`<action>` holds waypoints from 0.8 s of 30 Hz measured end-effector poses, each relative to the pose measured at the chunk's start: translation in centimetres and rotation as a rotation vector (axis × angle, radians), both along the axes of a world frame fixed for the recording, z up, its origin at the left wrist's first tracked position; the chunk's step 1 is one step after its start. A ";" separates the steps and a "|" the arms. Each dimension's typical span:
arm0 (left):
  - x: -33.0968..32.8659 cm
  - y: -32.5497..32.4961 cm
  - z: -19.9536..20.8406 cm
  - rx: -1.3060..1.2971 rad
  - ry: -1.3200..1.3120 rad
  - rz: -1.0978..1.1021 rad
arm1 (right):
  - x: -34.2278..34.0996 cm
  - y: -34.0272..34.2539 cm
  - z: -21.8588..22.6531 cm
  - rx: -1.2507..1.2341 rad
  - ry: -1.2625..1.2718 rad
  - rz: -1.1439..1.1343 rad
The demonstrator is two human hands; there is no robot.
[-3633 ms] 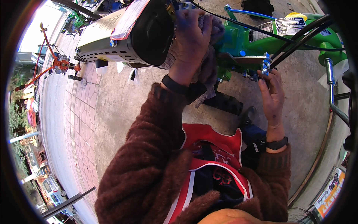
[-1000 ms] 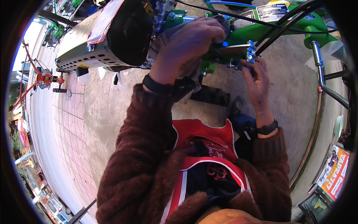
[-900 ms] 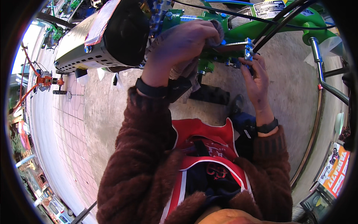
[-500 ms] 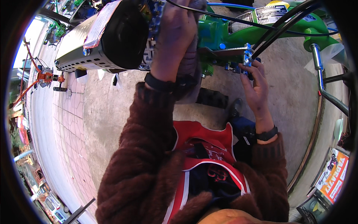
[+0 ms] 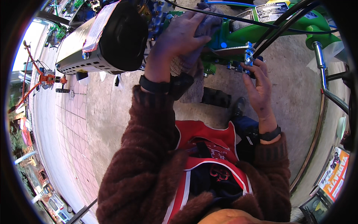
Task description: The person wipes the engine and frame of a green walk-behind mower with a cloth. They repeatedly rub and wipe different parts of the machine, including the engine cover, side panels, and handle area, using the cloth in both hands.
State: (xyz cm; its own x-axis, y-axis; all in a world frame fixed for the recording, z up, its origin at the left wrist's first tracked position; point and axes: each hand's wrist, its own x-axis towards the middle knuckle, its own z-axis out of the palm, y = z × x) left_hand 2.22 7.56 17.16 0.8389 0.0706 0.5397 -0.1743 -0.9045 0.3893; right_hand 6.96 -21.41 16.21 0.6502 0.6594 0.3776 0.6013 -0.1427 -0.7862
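My left hand (image 5: 182, 35) is closed on a greyish-purple rag (image 5: 210, 25) and presses it against the top of a green machine (image 5: 238, 30). The rag's loose end hangs below my wrist, above the floor. My right hand (image 5: 258, 86) is bent round the lower end of a silver metal bracket (image 5: 248, 54) on the machine's near side, with thumb and fingertips touching it; the fingertips are partly hidden. Black cables (image 5: 274, 31) run up from this bracket. Left of my left hand sits a box-shaped muffler (image 5: 128, 35) with a black end and a perforated light casing.
A bent steel handle tube (image 5: 319, 69) comes off the machine at the right. A black tyre-like piece (image 5: 216, 98) lies under the machine near my shoe (image 5: 239, 106). An orange machine (image 5: 46, 79) stands farther off at the left. An orange and white banner (image 5: 335, 173) is at the lower right.
My left hand has shifted right and slightly nearer over the green housing with the rag, its thumb now spread outward. My right hand stays at the bracket.
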 end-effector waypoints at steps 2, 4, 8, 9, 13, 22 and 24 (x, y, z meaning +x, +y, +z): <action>0.8 -0.5 0.0 -0.028 0.003 -0.102 | 0.0 0.0 -0.1 -0.002 0.002 -0.001; 1.7 -1.7 -0.3 -0.041 -0.035 0.026 | -0.1 0.2 -0.3 0.019 0.008 -0.012; 2.6 -3.0 -1.2 -0.023 -0.153 0.070 | -0.3 0.3 -0.6 0.019 0.041 -0.044; 2.6 -2.8 -1.3 -0.036 -0.153 0.041 | -0.3 0.4 -0.7 0.021 0.040 -0.050; 2.0 -1.8 -1.1 -0.079 -0.159 -0.093 | -0.2 0.6 -0.9 0.017 0.034 -0.076; -1.6 -1.7 1.7 -0.100 0.081 -0.298 | 0.2 1.1 -1.5 0.033 -0.017 -0.076; -1.7 -2.1 2.0 -0.043 0.017 -0.278 | 0.2 1.1 -1.4 0.028 -0.024 -0.077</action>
State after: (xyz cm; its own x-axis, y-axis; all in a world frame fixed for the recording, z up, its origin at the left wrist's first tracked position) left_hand 0.55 5.45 19.12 0.8384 -0.1406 0.5266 -0.4062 -0.8054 0.4317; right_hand 7.13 -20.31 14.80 0.6890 0.5966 0.4115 0.6083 -0.1673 -0.7759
